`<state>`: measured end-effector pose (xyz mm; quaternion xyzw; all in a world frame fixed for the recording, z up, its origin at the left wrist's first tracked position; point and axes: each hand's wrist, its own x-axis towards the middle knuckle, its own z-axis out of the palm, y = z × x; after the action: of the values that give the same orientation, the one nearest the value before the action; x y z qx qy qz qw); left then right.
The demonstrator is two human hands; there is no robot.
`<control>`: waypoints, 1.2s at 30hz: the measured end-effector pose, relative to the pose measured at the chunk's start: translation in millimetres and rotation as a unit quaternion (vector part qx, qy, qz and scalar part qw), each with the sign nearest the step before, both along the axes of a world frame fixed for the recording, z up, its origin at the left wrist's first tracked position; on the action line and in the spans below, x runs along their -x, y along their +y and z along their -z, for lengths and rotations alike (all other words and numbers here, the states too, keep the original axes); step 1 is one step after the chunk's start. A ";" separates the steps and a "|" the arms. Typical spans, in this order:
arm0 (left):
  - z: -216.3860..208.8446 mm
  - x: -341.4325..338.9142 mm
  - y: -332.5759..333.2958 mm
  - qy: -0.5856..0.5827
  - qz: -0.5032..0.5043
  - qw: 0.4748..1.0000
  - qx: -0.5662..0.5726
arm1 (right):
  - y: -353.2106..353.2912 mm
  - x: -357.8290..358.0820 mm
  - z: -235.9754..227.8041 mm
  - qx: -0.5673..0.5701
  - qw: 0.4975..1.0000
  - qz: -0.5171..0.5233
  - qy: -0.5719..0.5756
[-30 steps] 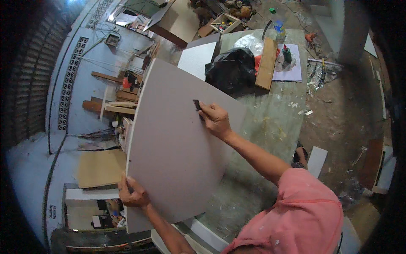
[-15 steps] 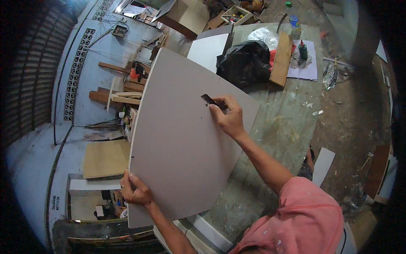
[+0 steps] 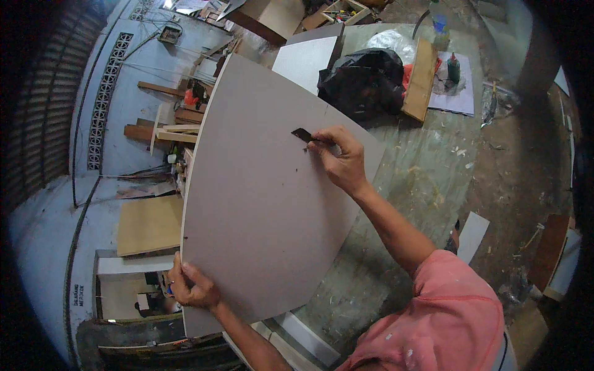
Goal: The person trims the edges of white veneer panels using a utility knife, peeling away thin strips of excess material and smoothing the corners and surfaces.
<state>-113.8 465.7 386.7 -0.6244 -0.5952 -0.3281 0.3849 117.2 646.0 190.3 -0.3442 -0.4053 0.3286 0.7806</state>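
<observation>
A large greyish panel [image 3: 260, 185] fills the middle of the view, tilted over the workbench. At its lower left edge my left hand [image 3: 193, 287] is closed, thumb on the face and fingers round the rim. My right hand [image 3: 340, 157] pinches a small dark flat blade [image 3: 301, 134] over the panel's upper part. The blade's point faces up and left; its rear end is hidden in my fingers. A few dark specks lie on the face below it. Whether the blade touches the panel, I cannot tell.
Behind the panel, the green-grey workbench [image 3: 408, 185] carries a black plastic bag [image 3: 361, 80], a wooden board [image 3: 419, 80] and a dark bottle with a red tip [image 3: 453, 68]. Wood pieces [image 3: 179, 133] are stacked by the left wall. A white offcut [image 3: 473, 238] lies at right.
My right hand has shifted slightly, and the blade now shows flatter and broader. The view has moved a little. My left hand keeps its hold on the panel edge.
</observation>
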 end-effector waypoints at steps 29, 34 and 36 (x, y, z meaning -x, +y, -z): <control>-0.1 -2.0 -9.2 -0.039 -0.010 0.999 0.019 | -21.6 21.7 23.4 0.016 1.000 -0.009 0.015; -0.5 -2.2 -2.1 -0.023 -0.028 0.999 0.030 | -10.0 17.0 12.3 0.057 0.995 -0.036 0.078; 0.0 2.5 -0.5 -0.034 -0.016 0.999 0.030 | -1.2 15.1 13.4 0.074 0.990 -0.037 0.116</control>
<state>-116.3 465.2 386.7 -0.6146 -0.6275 -0.3252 0.3504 102.1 644.8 176.9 -0.3453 -0.2987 0.4239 0.7822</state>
